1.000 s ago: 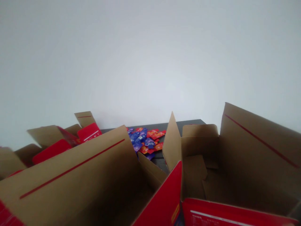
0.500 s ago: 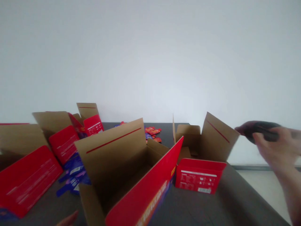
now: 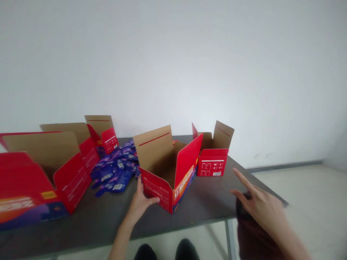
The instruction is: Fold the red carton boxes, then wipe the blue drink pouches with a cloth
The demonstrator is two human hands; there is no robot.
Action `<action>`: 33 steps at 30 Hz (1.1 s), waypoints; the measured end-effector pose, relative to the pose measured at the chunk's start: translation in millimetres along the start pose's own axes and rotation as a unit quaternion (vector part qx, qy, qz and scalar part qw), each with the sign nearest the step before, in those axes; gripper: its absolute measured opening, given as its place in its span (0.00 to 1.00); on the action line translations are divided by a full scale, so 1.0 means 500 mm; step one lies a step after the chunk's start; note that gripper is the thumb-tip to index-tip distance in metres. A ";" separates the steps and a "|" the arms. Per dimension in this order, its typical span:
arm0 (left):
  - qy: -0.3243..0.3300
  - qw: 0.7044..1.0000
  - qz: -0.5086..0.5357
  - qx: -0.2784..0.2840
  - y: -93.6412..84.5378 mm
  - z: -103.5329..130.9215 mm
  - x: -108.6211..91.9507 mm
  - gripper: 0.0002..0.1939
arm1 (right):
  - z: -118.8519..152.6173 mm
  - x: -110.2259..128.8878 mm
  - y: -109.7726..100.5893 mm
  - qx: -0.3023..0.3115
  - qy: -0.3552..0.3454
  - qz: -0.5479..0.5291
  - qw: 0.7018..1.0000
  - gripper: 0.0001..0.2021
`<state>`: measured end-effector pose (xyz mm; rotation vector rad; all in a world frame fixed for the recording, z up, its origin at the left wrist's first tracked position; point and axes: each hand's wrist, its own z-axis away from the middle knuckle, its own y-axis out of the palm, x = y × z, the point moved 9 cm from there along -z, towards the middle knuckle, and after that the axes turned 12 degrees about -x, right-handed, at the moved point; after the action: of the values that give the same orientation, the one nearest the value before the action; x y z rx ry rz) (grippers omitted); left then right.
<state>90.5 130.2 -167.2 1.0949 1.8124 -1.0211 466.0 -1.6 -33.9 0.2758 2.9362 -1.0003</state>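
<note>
An open red box [image 3: 187, 162] with its brown flaps raised stands in the middle of the dark table. My left hand [image 3: 142, 200] touches its near left side, thumb on the front panel and fingers around the left corner. To the right, over the table's right part, my right hand [image 3: 256, 196] hangs in the air with forefinger and thumb spread and nothing seen between them. Dark cloth [image 3: 252, 231] shows beneath that hand. Left of the middle box lies a heap of purple packets [image 3: 116, 168].
Another open red box [image 3: 213, 160] stands behind on the right. Several open red boxes [image 3: 73, 180] line the table's left side. The table's front edge [image 3: 162, 229] and a metal leg [image 3: 230, 238] show below. A white wall stands behind.
The view has tilted down and drawn back. My left hand has come up to the middle box. The dark object is no longer in my right hand, which has moved lower and in over the table.
</note>
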 end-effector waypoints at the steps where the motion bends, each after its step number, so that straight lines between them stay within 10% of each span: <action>1: 0.018 0.999 -0.041 -0.026 -0.012 0.001 -0.011 0.61 | -0.020 0.034 0.032 0.045 -0.035 0.007 0.998 0.28; 6: 0.238 0.909 -0.280 -0.198 -0.083 0.042 -0.185 0.57 | -0.176 0.078 0.145 0.146 -0.043 0.040 0.988 0.38; 9: 0.384 0.840 -0.372 -0.090 -0.019 0.059 -0.303 0.47 | -0.242 0.082 0.215 0.200 -0.045 0.040 0.978 0.36; 12: 0.398 0.813 -0.425 0.022 0.032 0.039 -0.353 0.35 | -0.263 0.075 0.251 0.213 -0.052 0.036 0.975 0.24; 19: 0.377 0.811 -0.439 0.087 0.066 -0.016 -0.349 0.08 | -0.173 -0.053 0.197 0.202 -0.005 0.063 0.977 0.18; 24: 0.407 0.801 -0.420 0.126 0.090 -0.044 -0.333 0.08 | -0.149 -0.134 0.168 0.178 0.068 0.093 0.977 0.16; 33: 0.408 0.782 -0.457 0.111 0.055 -0.091 -0.330 0.07 | -0.130 -0.146 0.137 0.142 0.038 0.073 0.986 0.17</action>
<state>161.8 129.8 -9.4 0.7988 3.1826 -1.4470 551.9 79.7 -17.8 0.5397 2.7791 -1.4113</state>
